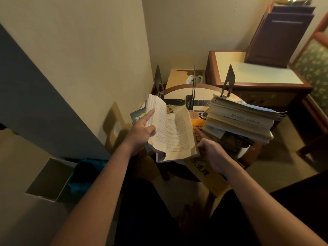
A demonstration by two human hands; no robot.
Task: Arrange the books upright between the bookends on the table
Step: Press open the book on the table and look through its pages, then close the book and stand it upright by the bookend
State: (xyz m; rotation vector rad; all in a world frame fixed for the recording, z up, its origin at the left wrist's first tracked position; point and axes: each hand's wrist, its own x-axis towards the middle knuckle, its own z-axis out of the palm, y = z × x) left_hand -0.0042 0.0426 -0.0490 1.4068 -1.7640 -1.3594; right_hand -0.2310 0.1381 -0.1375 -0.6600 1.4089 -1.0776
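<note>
While the open book (170,132) sits spread between my hands, its yellowed pages show dense printed columns, the left block of leaves thick and fanned, the right page curling at its lower corner. It hangs over the near edge of the round table (179,90), in front of the three dark metal bookends (194,86) standing upright at the back, and just left of a leaning stack of books (239,121). My left hand (142,137) grips the book's left half: the forefinger lies straight along the page edges, the thumb presses the page, and the other fingers curl beneath. My right hand (213,153) holds the right edge with its fingers curled, their tips hidden behind the page. Under that wrist lies a tan book (204,172) with black brush characters.
</note>
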